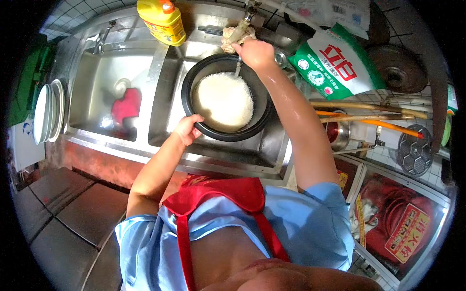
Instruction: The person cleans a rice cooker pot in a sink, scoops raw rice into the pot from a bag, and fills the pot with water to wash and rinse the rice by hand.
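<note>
A dark round pot (228, 135) sits in the right basin of the steel sink, with white rice (223, 102) and cloudy water inside. My left hand (187, 130) grips the pot's lower left rim, thumb over the edge. At the faucet (239, 34), above the pot's far side, my right hand (256, 52) is closed around or against the spout area; a pale crumpled cloth is wrapped there. A thin stream of water (238, 69) runs down into the pot. The fingers of my right hand are partly hidden behind its back.
The left basin (92, 87) holds a red cloth (127, 105). Behind the sink stands a yellow bottle (162, 22). White plates (48, 111) stand at the far left. At the right are a green-and-white bag (335, 63), wooden sticks (369, 106) and a dark round lid (395, 69).
</note>
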The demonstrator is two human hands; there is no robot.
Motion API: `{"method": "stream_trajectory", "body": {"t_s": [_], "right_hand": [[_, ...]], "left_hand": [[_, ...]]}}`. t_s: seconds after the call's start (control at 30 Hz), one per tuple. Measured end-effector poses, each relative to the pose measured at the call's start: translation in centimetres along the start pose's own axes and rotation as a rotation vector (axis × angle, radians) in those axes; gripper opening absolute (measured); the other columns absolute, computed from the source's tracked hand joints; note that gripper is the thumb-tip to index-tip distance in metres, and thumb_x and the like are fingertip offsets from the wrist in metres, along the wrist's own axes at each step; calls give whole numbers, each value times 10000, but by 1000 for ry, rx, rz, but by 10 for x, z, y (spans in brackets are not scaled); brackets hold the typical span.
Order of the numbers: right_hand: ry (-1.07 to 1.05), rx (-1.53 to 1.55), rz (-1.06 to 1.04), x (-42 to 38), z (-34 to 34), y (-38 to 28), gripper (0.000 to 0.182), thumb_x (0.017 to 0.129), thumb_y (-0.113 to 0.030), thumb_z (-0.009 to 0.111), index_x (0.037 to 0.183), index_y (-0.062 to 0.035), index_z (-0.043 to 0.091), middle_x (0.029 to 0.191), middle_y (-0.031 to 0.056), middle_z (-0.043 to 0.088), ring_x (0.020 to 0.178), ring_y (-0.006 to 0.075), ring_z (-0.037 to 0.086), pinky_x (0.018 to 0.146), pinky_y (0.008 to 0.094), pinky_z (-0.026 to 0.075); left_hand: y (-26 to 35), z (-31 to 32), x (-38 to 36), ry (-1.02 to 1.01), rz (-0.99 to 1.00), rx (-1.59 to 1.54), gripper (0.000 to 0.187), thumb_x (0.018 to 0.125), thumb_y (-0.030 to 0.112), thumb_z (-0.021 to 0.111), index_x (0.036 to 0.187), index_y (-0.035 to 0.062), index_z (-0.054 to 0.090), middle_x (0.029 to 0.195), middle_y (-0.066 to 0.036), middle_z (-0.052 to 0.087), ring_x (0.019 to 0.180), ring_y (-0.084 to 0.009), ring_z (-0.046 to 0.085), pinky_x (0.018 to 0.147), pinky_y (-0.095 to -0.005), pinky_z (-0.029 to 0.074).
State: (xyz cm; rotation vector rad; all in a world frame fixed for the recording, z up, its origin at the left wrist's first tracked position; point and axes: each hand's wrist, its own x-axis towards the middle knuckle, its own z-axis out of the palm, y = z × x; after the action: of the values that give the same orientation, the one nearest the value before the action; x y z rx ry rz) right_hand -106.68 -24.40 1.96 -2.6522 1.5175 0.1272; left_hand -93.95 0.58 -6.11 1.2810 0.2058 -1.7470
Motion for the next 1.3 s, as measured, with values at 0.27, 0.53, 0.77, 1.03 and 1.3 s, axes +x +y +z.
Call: {"method": "stream_trajectory", "body": {"t_s": [0.27, 0.53, 0.77, 1.03, 1.3], "right_hand": [[-127, -205, -24, 29, 13, -6, 344, 841, -378, 455, 935, -130, 675, 963, 47, 651, 865, 241, 629, 623, 392, 485], [-142, -264, -287, 23, -3, 8, 396, 836, -418, 459, 867, -86, 674, 885, 97, 651, 813, 258, 627, 665, 376, 491], [-65, -350, -675, 46, 5, 29, 438, 821, -461, 490, 743, -66, 662, 764, 120, 639, 775, 304, 612, 669, 413, 476], [-56, -308, -614, 37, 4, 28, 405, 824, -442, 492, 767, -74, 651, 780, 115, 639, 762, 296, 614, 649, 406, 482], [-95, -290, -503, 35, 10, 24, 417, 831, -449, 489, 821, -68, 660, 825, 111, 644, 787, 283, 620, 673, 394, 484]], "left_hand": [[-4, -12, 14, -20, 66, 6, 40, 734, 31, 555, 757, 51, 529, 667, -10, 526, 511, -106, 491, 458, -221, 404], [-6, -15, 29, -3, 76, 24, 40, 724, 33, 562, 716, 53, 529, 603, 2, 499, 442, -84, 443, 378, -195, 340], [-5, -11, 30, 18, 66, 27, 35, 717, 25, 563, 723, 44, 534, 622, -13, 521, 447, -95, 453, 386, -204, 359], [-9, -18, 38, -49, 52, 60, 34, 715, 10, 553, 738, 32, 540, 659, -33, 541, 506, -124, 514, 432, -228, 430], [-11, -8, 34, -24, 45, 32, 31, 720, 4, 548, 737, 29, 540, 682, -39, 553, 557, -138, 545, 490, -243, 469]]}}
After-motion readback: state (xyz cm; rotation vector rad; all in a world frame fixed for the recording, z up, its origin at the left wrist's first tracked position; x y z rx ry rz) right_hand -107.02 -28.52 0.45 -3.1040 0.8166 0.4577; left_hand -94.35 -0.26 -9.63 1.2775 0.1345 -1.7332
